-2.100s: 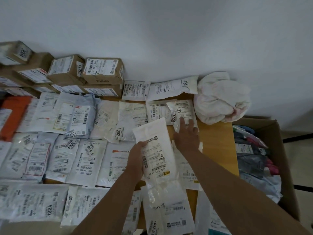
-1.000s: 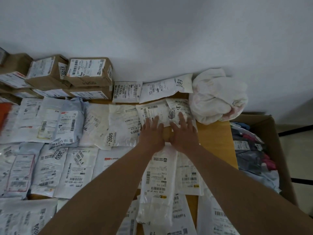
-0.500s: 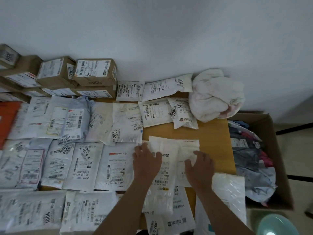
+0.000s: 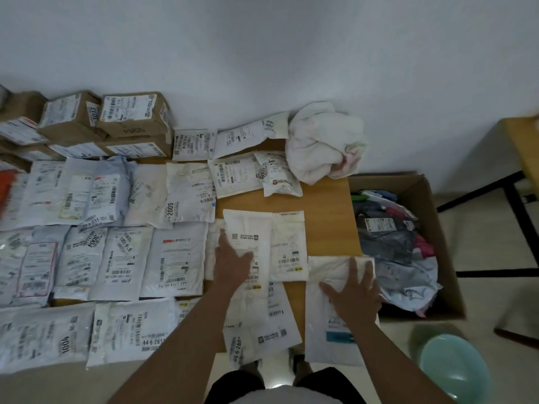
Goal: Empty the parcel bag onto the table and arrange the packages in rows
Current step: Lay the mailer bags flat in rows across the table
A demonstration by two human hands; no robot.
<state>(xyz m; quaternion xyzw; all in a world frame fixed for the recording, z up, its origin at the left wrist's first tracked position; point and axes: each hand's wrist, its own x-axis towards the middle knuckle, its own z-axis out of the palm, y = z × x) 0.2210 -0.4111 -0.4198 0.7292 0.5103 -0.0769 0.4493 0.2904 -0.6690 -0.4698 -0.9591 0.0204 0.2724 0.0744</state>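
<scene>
Hands [image 4: 233, 263] moved apart, right now flat on white mailer [image 4: 335, 316].

The table [image 4: 326, 225] is smooth matt wood. The mailers [image 4: 175, 260] are crinkled white plastic (paper labels stuck on). The far-left boxes [image 4: 131, 118] are matt brown cardboard; the far bundle [image 4: 323, 141] is soft cloth.

Single head view, looking steeply down at table [image 4: 326, 228], close
</scene>
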